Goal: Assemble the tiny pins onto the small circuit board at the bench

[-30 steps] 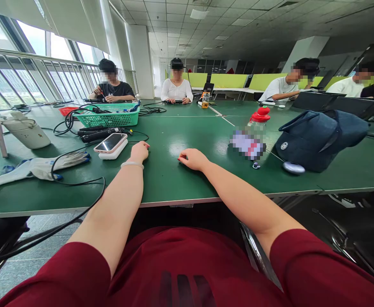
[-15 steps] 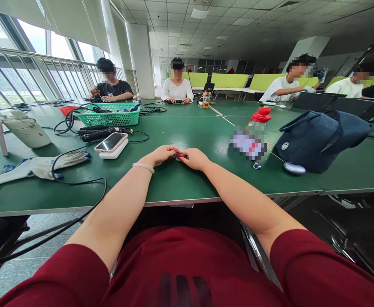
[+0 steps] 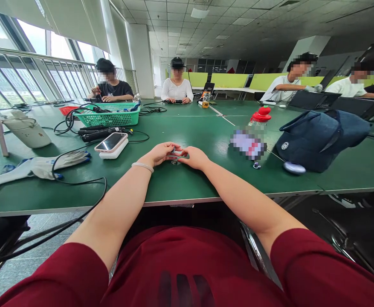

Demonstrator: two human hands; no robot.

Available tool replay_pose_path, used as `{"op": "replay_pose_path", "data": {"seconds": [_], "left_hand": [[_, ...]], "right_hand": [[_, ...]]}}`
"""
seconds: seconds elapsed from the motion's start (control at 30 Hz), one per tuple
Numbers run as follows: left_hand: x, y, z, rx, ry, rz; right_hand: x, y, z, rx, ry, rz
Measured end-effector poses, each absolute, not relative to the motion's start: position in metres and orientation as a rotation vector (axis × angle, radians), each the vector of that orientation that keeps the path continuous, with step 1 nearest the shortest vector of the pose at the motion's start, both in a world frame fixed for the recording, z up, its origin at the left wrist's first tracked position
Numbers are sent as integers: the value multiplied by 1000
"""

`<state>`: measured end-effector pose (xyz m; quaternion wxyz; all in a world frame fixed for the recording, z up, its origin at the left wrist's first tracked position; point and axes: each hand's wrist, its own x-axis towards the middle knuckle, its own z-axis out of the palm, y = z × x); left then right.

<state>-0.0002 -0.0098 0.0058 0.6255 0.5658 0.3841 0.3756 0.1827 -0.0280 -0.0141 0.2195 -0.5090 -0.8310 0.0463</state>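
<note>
Above the table, my left hand [image 3: 160,154] pinches a small bluish-grey piece [image 3: 173,149] between thumb and fingertips; it is too small to name. My right hand [image 3: 195,158] is close beside it, thumb and fingers apart, with the fingertips reaching toward the left hand's fingers. Nothing shows in the right hand. On the green table [image 3: 180,183], just below the fingertips, lies a small shiny silvery thing [image 3: 174,162] whose kind I cannot make out.
To the left are a phone [image 3: 111,142] on a white box, a work glove [image 3: 59,164], a green basket [image 3: 110,116] and a black cable. Rightward are a red-capped bottle [image 3: 261,114], a small ring-like object [image 3: 256,165] and a blue bag [image 3: 314,140]. Several people sit farther off.
My hands have parted slightly and the right fingers have opened. The bluish-grey piece in my left fingers and the silvery thing beneath now show more clearly.
</note>
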Motion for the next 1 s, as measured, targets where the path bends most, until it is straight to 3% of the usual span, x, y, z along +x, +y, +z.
{"op": "replay_pose_path", "data": {"seconds": [0.23,0.73,1.0], "left_hand": [[-2,-5,4,1450,1062,935],[-3,-8,6,1694,1223,995],[-4,0,-4,1758,987,873]], "right_hand": [[180,-27,-17,-1198,-2473,89],[178,-32,-13,-1264,-2414,75],[180,-32,-11,-1272,-2314,39]]}}
